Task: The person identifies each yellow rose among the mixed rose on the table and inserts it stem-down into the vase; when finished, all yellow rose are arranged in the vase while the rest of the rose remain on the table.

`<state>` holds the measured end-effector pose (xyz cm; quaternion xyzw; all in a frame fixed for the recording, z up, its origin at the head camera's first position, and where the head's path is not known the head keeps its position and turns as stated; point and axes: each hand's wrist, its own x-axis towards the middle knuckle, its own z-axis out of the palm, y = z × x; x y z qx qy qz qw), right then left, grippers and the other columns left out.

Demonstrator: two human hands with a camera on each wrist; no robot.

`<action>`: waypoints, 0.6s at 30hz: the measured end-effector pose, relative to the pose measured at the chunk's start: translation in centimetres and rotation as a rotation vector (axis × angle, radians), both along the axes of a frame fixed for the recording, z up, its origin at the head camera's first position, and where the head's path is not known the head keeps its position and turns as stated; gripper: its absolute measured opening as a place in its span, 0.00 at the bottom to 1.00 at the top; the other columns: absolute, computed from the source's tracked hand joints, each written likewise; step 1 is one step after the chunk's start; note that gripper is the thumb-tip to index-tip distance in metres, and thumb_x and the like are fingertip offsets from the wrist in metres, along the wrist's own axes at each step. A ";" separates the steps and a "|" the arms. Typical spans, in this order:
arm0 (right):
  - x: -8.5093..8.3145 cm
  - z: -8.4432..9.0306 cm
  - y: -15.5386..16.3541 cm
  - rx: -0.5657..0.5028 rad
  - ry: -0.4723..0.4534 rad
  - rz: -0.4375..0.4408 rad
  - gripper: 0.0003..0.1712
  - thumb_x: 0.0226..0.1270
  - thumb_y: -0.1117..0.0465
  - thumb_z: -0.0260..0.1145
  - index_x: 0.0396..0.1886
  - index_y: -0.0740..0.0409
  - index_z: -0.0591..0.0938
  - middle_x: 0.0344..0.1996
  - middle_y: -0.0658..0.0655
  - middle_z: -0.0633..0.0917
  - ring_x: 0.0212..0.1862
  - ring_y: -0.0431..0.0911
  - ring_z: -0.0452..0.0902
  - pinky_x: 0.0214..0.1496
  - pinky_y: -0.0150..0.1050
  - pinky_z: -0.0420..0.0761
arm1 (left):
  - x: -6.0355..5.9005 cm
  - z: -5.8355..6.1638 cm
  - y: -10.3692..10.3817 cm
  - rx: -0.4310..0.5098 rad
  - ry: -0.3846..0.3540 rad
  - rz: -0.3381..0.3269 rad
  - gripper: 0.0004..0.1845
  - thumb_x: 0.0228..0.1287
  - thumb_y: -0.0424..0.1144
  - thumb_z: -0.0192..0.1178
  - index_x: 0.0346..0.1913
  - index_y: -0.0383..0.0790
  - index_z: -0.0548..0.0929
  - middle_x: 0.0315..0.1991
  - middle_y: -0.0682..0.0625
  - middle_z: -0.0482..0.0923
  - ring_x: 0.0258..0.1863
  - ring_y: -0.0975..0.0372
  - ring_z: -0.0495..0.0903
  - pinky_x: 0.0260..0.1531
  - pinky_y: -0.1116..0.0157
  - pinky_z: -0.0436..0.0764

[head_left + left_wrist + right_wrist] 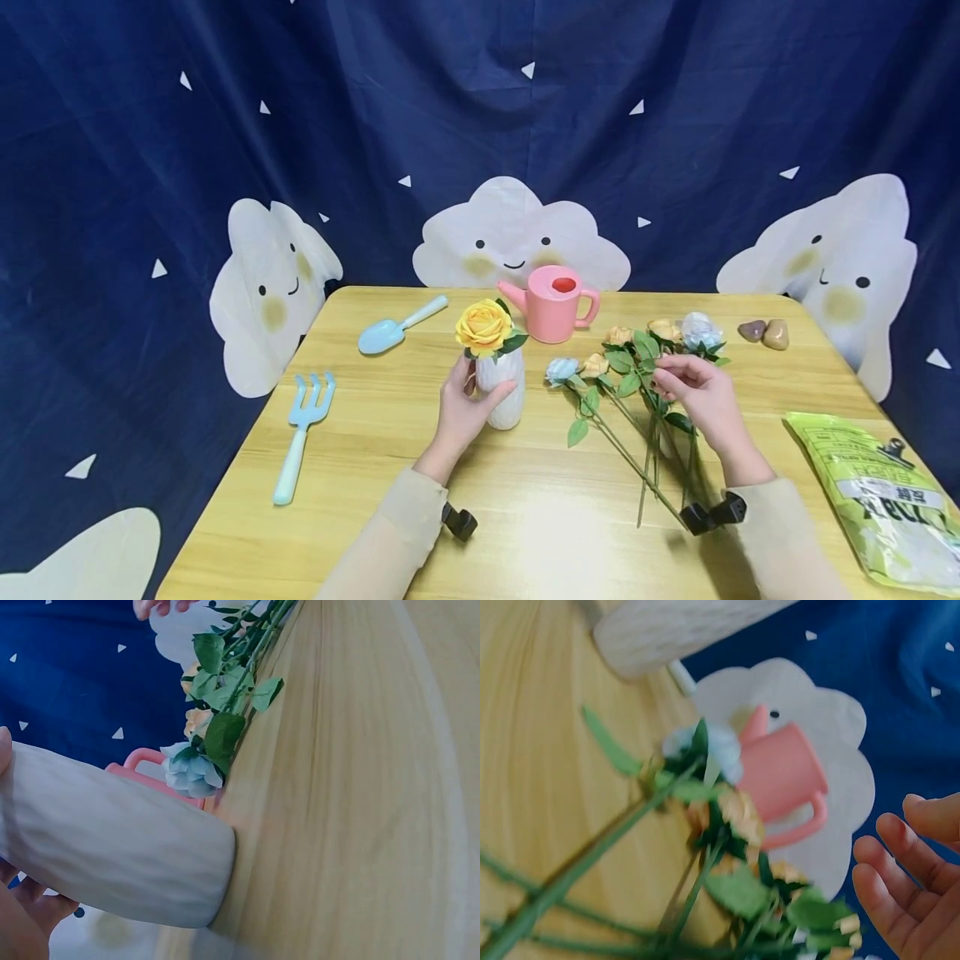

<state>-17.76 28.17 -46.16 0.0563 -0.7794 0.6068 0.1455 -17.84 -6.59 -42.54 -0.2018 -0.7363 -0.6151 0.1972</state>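
Gripping white vase (502,392) in left hand (463,408), right-hand fingers (667,377) on rose stems (637,392)

bare table (525,517) between the forearms, watering can (553,305) blocking behind vase (502,387)

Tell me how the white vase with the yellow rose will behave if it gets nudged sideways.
The white vase is tall on a narrow base, so it would probably tip rather than slide. The yellow rose likely adds little top weight. The left hand grips it, which should steady it. It looks ceramic, so possibly fragile.
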 end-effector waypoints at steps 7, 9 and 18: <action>0.5 -4.1 3.3 0.027 -0.032 -0.086 0.31 0.56 0.44 0.68 0.45 0.67 0.79 0.30 0.56 0.84 0.28 0.44 0.82 0.27 0.35 0.81 | 0.2 -0.6 -0.2 0.001 -0.057 -0.026 0.35 0.50 0.32 0.71 0.62 0.37 0.69 0.53 0.41 0.74 0.50 0.52 0.76 0.50 0.54 0.75; 1.8 -2.7 2.7 0.051 -0.050 -0.085 0.26 0.60 0.49 0.67 0.44 0.68 0.78 0.29 0.56 0.84 0.27 0.44 0.82 0.27 0.34 0.81 | 0.3 -0.8 -0.2 0.002 -0.079 -0.033 0.35 0.50 0.32 0.71 0.63 0.37 0.69 0.53 0.41 0.74 0.50 0.52 0.75 0.51 0.54 0.74; 4.5 0.9 0.8 0.124 -0.227 -0.072 0.18 0.63 0.69 0.62 0.49 0.77 0.72 0.32 0.60 0.83 0.28 0.43 0.81 0.27 0.37 0.82 | 0.3 -1.4 -0.3 0.023 -0.145 -0.044 0.34 0.50 0.34 0.71 0.61 0.40 0.70 0.53 0.45 0.75 0.53 0.56 0.74 0.53 0.53 0.73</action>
